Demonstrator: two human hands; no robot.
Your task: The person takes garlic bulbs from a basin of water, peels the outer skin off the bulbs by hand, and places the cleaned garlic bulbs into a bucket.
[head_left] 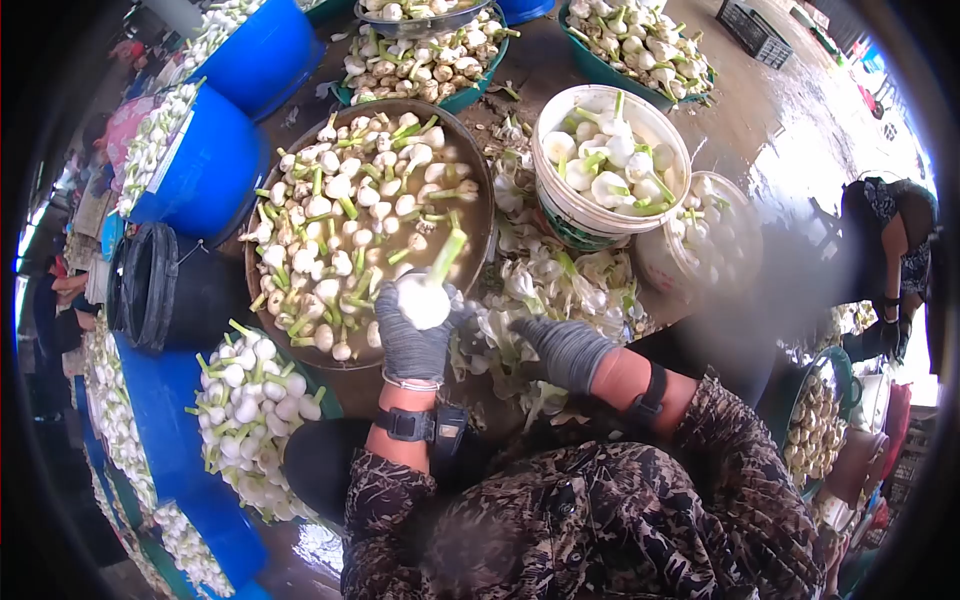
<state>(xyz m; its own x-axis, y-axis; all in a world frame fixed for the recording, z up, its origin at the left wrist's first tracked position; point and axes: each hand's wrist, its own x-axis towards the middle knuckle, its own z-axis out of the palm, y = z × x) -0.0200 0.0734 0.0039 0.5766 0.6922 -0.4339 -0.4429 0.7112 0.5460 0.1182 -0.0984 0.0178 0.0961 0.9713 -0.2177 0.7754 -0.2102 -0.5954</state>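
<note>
My left hand [412,345], in a grey glove, grips a white garlic bulb [424,301] whose green stem points up. It is over the near rim of a wide round basin [488,245] where many garlic bulbs [340,190] float in murky water. My right hand [566,352], also gloved, is to its right, apart from the bulb, its fingers closed together and pointing left. Loose garlic skins [495,340] lie by those fingertips; whether the fingers pinch any is hidden. A pile of papery peelings [570,285] covers the ground just beyond.
Beyond the peelings stands a white bucket [590,215] of cleaned garlic, with another bucket [672,262] beside it. A garlic heap [255,420] sits at near left. Blue tubs [215,165] and a black bucket [150,290] line the left. Another person [900,240] bends at right.
</note>
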